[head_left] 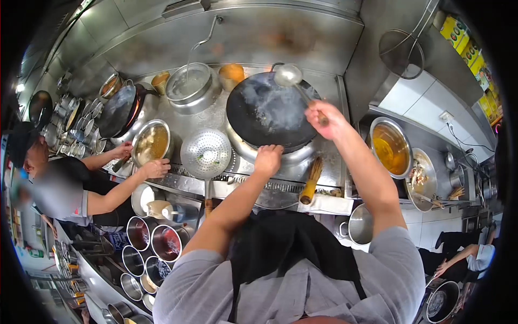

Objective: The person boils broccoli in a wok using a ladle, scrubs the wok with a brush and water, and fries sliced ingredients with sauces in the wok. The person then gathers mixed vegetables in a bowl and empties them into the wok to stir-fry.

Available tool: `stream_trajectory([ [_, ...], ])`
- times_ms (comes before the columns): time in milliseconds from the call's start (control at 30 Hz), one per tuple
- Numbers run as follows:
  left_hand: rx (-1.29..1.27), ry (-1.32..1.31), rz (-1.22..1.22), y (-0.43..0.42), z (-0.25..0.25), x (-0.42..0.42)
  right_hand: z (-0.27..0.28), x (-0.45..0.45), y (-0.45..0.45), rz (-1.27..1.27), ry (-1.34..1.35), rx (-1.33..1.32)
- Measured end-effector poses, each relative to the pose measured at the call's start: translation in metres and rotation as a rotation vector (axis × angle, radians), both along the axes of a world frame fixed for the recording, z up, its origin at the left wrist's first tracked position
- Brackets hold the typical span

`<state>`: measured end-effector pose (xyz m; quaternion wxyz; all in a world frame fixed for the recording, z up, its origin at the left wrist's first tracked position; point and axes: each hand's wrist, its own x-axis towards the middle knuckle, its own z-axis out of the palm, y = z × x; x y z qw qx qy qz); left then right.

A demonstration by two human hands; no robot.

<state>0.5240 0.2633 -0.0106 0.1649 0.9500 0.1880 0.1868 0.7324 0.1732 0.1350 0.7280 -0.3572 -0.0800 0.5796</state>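
A large black wok sits on the burner, with steam rising from it. My right hand is closed round the wooden handle of a metal ladle, whose bowl is over the wok's far edge. My left hand is closed at the wok's near rim; what its fingers hold there is partly hidden. Left of the wok lies a perforated skimmer with green bits on it. A bamboo brush rests to the right of my left hand, near a folded white cloth.
At the left a co-worker's hands hold a metal bowl of yellowish liquid. A basin of amber liquid stands at the right, beside a strainer with food. Several metal pots stand at lower left. Another person is at lower right.
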Motion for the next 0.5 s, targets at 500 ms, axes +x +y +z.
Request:
stream_trajectory([
  [500,-0.272,0.072,0.745,0.028,-0.058,-0.21,-0.091,-0.042,-0.259,0.305,-1.842,-0.625],
])
